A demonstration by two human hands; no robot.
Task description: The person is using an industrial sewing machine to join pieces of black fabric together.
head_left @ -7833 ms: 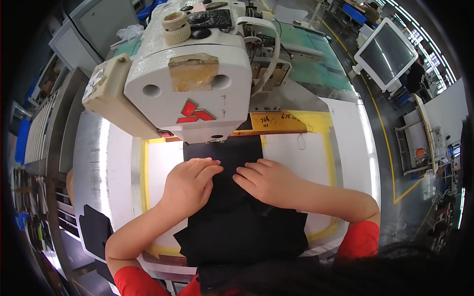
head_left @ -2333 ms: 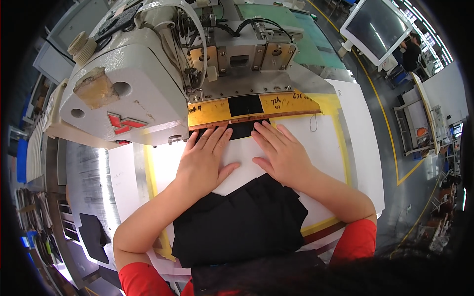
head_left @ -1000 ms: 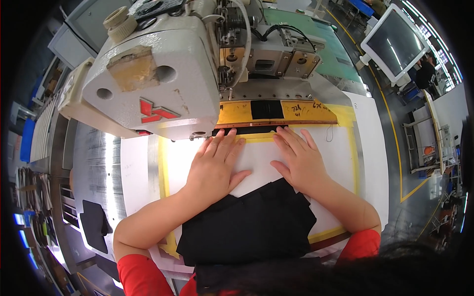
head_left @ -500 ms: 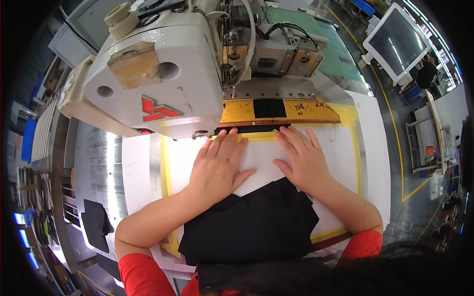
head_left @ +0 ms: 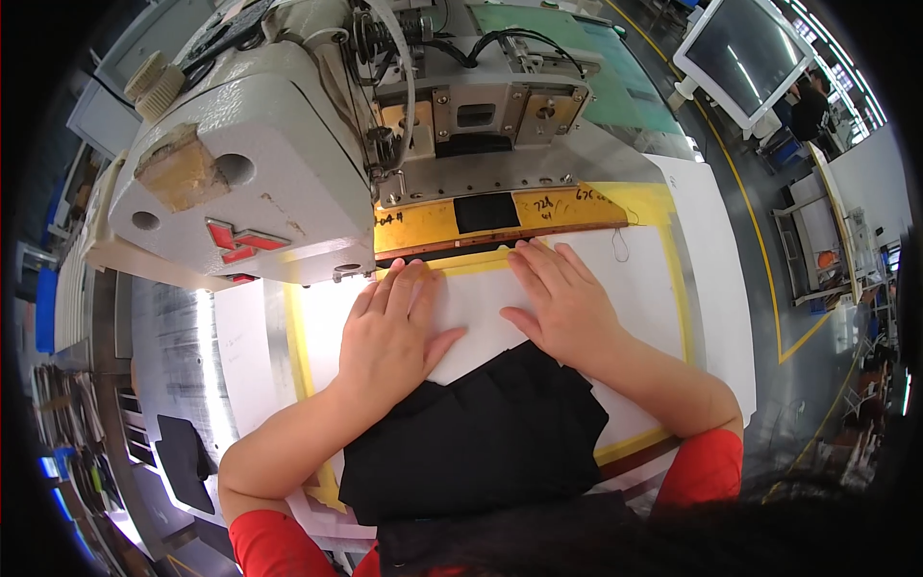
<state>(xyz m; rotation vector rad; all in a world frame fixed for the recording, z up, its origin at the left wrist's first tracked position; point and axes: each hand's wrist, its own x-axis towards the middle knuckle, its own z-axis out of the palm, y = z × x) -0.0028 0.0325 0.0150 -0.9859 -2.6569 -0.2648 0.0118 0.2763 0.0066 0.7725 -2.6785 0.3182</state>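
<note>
My left hand (head_left: 389,332) lies flat, fingers stretched forward and thumb out, its fingertips at the edge of a narrow black fabric strip (head_left: 464,258). Level with it, my right hand (head_left: 569,306) rests palm down with fingers extended, fingertips by the strip's right part. Most of that strip is hidden under a yellow clamp plate (head_left: 567,210) with a reddish-brown front edge. Between my forearms, a stack of black fabric pieces (head_left: 471,438) sits on a white sheet (head_left: 644,346) edged with yellow tape. Neither hand grasps anything.
A grey sewing machine head (head_left: 288,144) stands close to my left hand, its needle area beside the clamp plate. Dark flat pieces (head_left: 183,462) lie on the metal surface at left. A monitor (head_left: 745,58) stands at the far right, with a person (head_left: 812,106) beyond it.
The whole view has shifted, so machine and clamp plate appear further left. Both hands stay flat at the strip, about the same as before.
</note>
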